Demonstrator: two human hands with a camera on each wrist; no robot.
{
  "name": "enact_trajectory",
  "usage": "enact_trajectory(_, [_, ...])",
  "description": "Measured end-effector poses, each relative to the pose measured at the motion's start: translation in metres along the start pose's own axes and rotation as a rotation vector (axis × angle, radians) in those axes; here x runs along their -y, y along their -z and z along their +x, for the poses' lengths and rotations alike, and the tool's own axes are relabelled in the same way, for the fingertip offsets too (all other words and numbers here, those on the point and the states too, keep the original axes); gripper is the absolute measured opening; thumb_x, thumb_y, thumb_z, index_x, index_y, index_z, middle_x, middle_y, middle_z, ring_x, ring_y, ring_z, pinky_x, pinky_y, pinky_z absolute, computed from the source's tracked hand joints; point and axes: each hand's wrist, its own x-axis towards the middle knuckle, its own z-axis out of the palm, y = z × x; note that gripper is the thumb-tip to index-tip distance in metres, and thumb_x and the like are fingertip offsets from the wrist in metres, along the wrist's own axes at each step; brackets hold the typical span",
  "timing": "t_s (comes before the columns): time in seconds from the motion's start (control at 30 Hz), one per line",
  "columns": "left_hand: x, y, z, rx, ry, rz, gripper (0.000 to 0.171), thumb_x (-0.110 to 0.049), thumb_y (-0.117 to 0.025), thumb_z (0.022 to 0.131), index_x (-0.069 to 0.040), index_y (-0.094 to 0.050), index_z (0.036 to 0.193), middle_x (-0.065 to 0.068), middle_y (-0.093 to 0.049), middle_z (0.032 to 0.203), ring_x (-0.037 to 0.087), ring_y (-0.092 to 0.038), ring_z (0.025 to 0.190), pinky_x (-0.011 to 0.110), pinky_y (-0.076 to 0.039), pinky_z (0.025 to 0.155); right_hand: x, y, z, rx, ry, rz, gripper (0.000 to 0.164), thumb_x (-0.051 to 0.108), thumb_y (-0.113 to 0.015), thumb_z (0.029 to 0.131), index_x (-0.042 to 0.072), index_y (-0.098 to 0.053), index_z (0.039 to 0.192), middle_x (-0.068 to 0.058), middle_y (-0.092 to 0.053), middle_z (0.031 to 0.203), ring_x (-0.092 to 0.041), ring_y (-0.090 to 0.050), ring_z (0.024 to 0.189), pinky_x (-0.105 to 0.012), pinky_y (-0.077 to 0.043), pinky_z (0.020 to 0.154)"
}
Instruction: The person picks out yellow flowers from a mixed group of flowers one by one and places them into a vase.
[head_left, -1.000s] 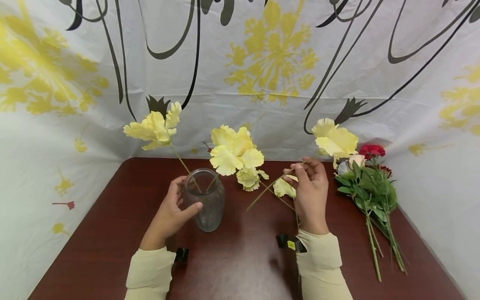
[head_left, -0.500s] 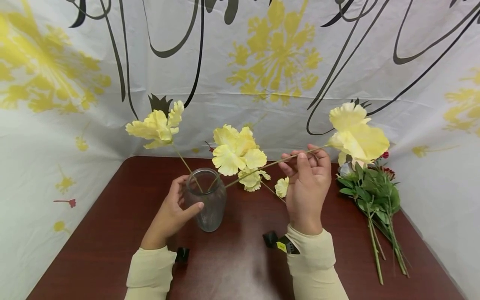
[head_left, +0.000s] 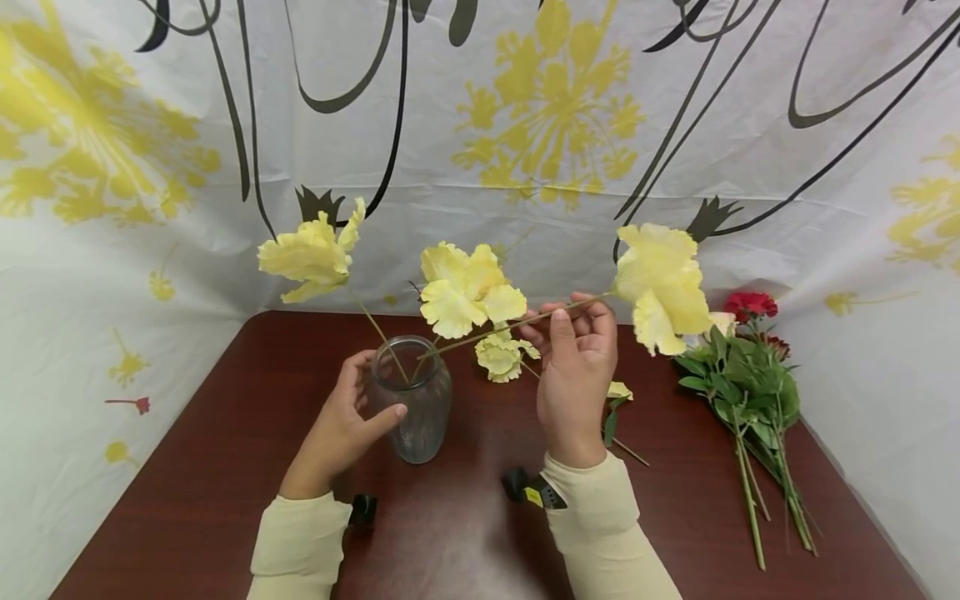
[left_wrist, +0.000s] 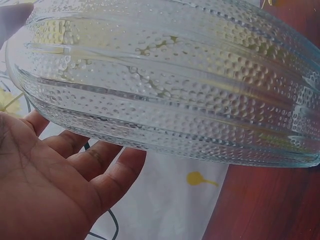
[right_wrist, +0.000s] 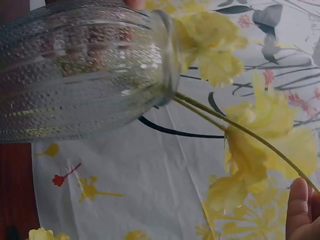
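Observation:
My left hand [head_left: 341,429] holds a clear ribbed glass vase [head_left: 418,421] upright, thumb in front and fingers round its left side. Two yellow flowers stand in it, one leaning left [head_left: 307,260] and one at the middle [head_left: 467,293]. My right hand [head_left: 576,385] pinches the stem of another yellow flower [head_left: 663,287] between thumb and fingers. That stem slants down leftward, its lower end at the vase mouth. The right wrist view shows the held stem [right_wrist: 250,134] at the glass rim beside another stem. Close up, the left wrist view shows dimpled glass [left_wrist: 175,85].
Behind the right hand, a smaller yellow bloom [head_left: 501,357] lies on the dark red table [head_left: 465,517]. Another pale bloom [head_left: 619,391] with a leaf is partly hidden by that hand. A leafy bunch [head_left: 750,383] with red flowers lies at right. A patterned cloth [head_left: 525,242] hangs behind.
The right hand has moved left with its yellow flower, first swinging the stem toward level, and the stem's end has come to the vase mouth. The left hand and vase have stayed put.

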Motion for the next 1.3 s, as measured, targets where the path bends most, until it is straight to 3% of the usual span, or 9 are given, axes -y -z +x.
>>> enact_trajectory(0.17, [-0.001,0.0,0.0,-0.003,0.008,-0.005,0.071,-0.023,-0.069,0.083,-0.02,-0.026,0.14,0.007,-0.043,0.138,0.02,-0.032,0.13,0.065,-0.025,0.103,-0.008,-0.007,-0.002,0.038,0.0,-0.062,0.022,0.007,-0.055,0.093,0.004,-0.047,0.113,-0.012,-0.058,0.094,-0.037,-0.06,0.09,-0.032,-0.055,0.074])
enact_trajectory(0.47, [0.0,0.0,0.0,-0.008,0.004,-0.001,0.071,-0.023,-0.07,0.083,-0.021,-0.027,0.139,0.007,-0.044,0.138,0.021,-0.033,0.13,0.065,-0.026,0.102,-0.031,-0.016,-0.011,0.103,-0.104,-0.149,0.017,0.011,-0.055,0.094,0.006,-0.048,0.108,-0.018,-0.058,0.097,-0.034,-0.06,0.089,-0.034,-0.055,0.077])
enact_trajectory(0.57, [0.001,0.0,0.001,-0.011,0.001,-0.001,0.071,-0.023,-0.07,0.083,-0.02,-0.027,0.139,0.007,-0.044,0.138,0.021,-0.033,0.13,0.066,-0.026,0.102,-0.039,-0.019,-0.013,0.123,-0.146,-0.192,0.011,0.011,-0.054,0.095,0.003,-0.05,0.1,-0.011,-0.057,0.089,-0.032,-0.06,0.085,-0.035,-0.055,0.076])
enact_trajectory(0.7, [0.0,0.0,0.0,-0.007,0.007,0.006,0.072,-0.025,-0.07,0.083,-0.019,-0.026,0.14,0.008,-0.042,0.14,0.022,-0.032,0.131,0.066,-0.026,0.102,-0.049,-0.022,-0.017,0.164,-0.181,-0.221,0.011,0.006,-0.051,0.095,0.002,-0.046,0.085,-0.007,-0.052,0.078,-0.032,-0.061,0.083,-0.042,-0.054,0.077])
enact_trajectory(0.87, [-0.001,-0.001,0.0,-0.005,0.019,0.015,0.074,-0.027,-0.07,0.082,-0.017,-0.025,0.141,0.009,-0.04,0.141,0.022,-0.031,0.131,0.065,-0.027,0.102,-0.057,-0.024,-0.021,0.237,-0.241,-0.23,0.008,0.007,-0.051,0.095,0.001,-0.048,0.09,-0.014,-0.059,0.089,-0.031,-0.062,0.087,-0.051,-0.05,0.083])
enact_trajectory(1.1, [-0.003,-0.001,0.0,-0.007,0.028,0.011,0.075,-0.026,-0.07,0.082,-0.017,-0.024,0.141,0.01,-0.04,0.141,0.022,-0.032,0.131,0.065,-0.027,0.102,-0.062,-0.025,-0.022,0.305,-0.266,-0.314,0.013,0.009,-0.052,0.095,-0.002,-0.056,0.101,-0.013,-0.061,0.095,-0.026,-0.057,0.092,-0.033,-0.047,0.083])
enact_trajectory(1.3, [-0.001,-0.001,0.0,-0.014,0.014,0.015,0.075,-0.026,-0.07,0.082,-0.017,-0.025,0.141,0.01,-0.043,0.138,0.023,-0.035,0.129,0.065,-0.027,0.101,-0.068,-0.025,-0.025,0.394,-0.305,-0.36,0.016,0.01,-0.053,0.095,-0.005,-0.059,0.097,-0.016,-0.061,0.098,-0.021,-0.057,0.094,-0.029,-0.046,0.082])
